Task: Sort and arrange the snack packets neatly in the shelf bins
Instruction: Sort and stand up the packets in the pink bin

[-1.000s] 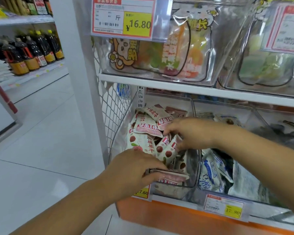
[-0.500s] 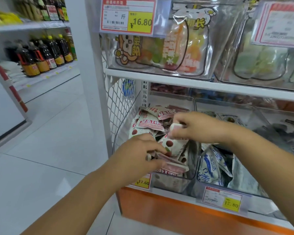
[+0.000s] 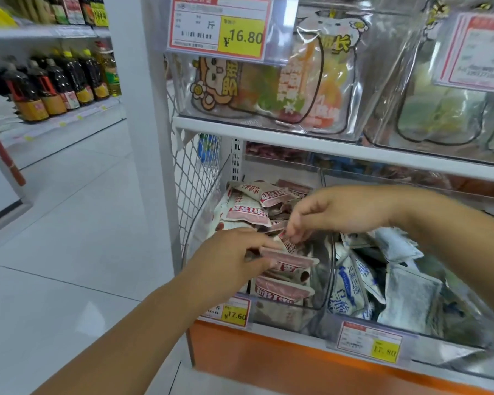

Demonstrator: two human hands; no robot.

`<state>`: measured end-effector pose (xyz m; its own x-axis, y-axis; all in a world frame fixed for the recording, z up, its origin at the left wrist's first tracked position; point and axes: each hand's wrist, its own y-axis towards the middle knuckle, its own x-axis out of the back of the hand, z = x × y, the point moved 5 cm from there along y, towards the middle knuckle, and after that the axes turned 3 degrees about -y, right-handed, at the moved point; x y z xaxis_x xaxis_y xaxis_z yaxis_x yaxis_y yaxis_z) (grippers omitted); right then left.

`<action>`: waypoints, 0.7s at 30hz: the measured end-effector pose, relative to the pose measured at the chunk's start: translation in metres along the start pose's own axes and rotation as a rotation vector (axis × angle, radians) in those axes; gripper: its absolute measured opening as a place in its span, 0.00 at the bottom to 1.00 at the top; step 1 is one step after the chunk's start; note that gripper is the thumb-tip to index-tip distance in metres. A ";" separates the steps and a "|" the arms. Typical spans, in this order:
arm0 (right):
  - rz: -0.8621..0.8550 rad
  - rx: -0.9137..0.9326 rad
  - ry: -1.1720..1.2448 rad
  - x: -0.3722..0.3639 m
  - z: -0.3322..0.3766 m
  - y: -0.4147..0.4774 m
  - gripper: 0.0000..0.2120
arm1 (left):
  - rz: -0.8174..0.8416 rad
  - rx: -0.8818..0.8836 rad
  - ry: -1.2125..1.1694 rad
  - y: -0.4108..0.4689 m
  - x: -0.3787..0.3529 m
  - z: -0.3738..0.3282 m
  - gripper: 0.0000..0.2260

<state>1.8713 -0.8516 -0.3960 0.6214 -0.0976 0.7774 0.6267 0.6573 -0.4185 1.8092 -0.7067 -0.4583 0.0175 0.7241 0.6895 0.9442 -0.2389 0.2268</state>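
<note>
As left fingers (image 3: 261,243) grip one packet (image 3: 293,259), right fingers (image 3: 296,234) pinch another (above).

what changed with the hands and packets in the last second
The right hand pulled a red-and-white packet out of the pile and brought it down toward the pink stack. The left hand still grips that stack at the front of the clear bin.

Left hand (image 3: 228,260) fingers curled, right hand (image 3: 334,215) pinching
</note>
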 end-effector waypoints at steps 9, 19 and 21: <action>0.332 -0.143 -0.609 -0.026 -0.009 0.027 0.17 | -0.006 -0.072 0.094 0.006 0.024 0.013 0.07; 0.322 -0.172 -0.540 -0.015 -0.011 0.018 0.12 | 0.117 -0.018 0.149 0.003 0.017 0.016 0.09; 0.272 -0.126 -0.510 -0.011 -0.015 0.012 0.10 | 0.109 -0.024 0.150 0.003 0.018 0.017 0.09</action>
<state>1.8796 -0.8540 -0.4167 0.4826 0.4544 0.7488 0.5467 0.5117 -0.6628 1.8174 -0.6838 -0.4572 0.0684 0.5886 0.8055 0.9314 -0.3270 0.1599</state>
